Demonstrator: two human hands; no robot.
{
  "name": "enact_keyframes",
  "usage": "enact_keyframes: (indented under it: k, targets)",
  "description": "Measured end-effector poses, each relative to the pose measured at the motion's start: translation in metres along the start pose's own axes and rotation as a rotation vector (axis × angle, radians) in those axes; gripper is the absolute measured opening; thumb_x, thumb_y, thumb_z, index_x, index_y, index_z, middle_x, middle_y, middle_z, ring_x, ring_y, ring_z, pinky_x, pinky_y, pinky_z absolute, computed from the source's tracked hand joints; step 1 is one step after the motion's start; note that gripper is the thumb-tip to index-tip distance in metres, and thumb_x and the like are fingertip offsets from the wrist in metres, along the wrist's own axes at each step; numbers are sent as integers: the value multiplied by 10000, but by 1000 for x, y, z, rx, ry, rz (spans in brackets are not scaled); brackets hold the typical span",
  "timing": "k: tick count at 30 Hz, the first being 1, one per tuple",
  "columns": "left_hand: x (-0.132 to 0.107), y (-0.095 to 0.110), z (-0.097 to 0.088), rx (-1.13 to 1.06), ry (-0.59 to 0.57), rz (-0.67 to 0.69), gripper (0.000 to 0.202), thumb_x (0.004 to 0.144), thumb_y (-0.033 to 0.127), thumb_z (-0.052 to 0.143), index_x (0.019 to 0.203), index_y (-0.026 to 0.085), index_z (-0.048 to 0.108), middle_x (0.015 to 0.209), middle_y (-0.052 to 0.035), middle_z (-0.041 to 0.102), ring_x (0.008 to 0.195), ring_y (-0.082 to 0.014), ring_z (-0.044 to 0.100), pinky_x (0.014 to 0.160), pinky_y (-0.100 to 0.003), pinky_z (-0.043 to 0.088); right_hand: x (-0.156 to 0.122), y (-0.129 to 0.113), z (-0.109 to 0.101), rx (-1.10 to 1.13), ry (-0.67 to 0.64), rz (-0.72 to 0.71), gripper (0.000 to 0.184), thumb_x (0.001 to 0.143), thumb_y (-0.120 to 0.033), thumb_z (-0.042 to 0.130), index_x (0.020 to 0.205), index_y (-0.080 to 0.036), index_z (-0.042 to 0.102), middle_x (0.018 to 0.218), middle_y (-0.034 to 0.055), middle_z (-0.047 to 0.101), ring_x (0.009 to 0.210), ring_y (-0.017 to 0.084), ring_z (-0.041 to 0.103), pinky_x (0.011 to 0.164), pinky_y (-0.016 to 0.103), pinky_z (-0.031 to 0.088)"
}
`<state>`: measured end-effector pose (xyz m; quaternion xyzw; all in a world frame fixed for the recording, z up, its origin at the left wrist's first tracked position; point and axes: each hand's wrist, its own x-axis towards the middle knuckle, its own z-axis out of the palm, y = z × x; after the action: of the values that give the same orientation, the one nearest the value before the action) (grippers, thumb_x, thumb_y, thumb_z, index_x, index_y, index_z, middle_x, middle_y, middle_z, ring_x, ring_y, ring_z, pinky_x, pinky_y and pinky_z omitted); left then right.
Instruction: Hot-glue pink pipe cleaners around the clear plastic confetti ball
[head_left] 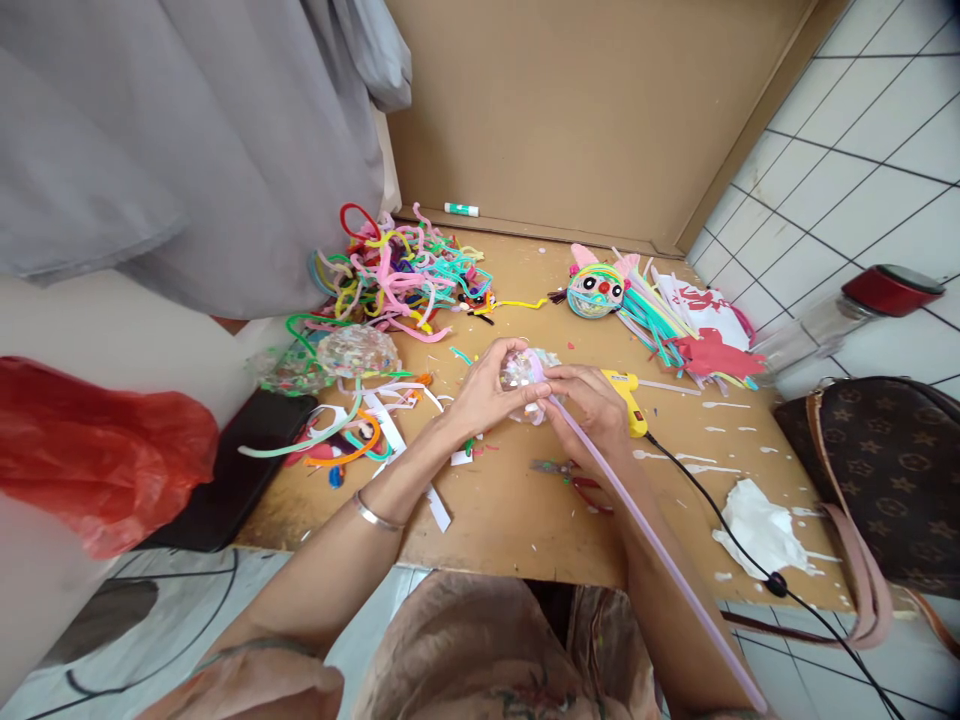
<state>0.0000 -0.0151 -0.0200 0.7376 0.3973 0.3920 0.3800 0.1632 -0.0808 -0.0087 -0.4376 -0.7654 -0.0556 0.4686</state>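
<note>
My left hand (484, 392) and my right hand (592, 400) meet over the middle of a low wooden board (525, 500). Between them they grip a small clear ball with coloured bits inside (521, 375). A long pale purple strip (645, 530) runs from the ball, under my right fingers, down along my right forearm. A silver bangle sits on my left wrist. A yellow glue gun (628, 395) lies just right of my right hand, its black cable (750, 560) trailing to the front right.
A heap of coloured pipe cleaners (397, 275) lies back left, another clear ball (356, 352) near it. A round face craft (594, 290) and coloured strips sit back right. A brown bag (892, 470), a red-lidded jar (847, 315), a red plastic bag (97, 450) surround the board.
</note>
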Motion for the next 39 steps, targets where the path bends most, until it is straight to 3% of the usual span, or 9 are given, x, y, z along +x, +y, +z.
enact_keyframes:
  k: [10,18,30,39]
  targets:
    - [1,0,-11,62,-82,110,467,835,509,564,1139,157,520,1112,-77,599,998,-219,565,902,-334,448,0,0,-1,-7,-16,-9,98,870,-217,615,952,-230,667,1001,58,721,921,197,671,834,372,551]
    - [0,5,-13,11,-55,12,307,904,353,409,1097,177,570,1003,-33,631,863,-170,563,827,-296,456,-2,6,2,4,-6,-47,97,840,-173,644,927,-216,653,982,61,722,900,187,664,816,350,550]
    - [2,3,-11,-80,-18,-17,212,868,295,462,1009,169,558,843,7,564,701,-119,483,651,-240,404,-3,4,0,9,-8,-25,90,847,-180,635,917,-236,641,983,57,722,929,195,662,830,374,553]
    - [2,7,-13,-181,-30,-49,180,815,276,497,963,180,531,837,16,561,693,-109,497,652,-228,414,-1,4,-1,15,-16,-29,73,851,-182,629,899,-236,639,961,53,724,915,197,670,820,375,556]
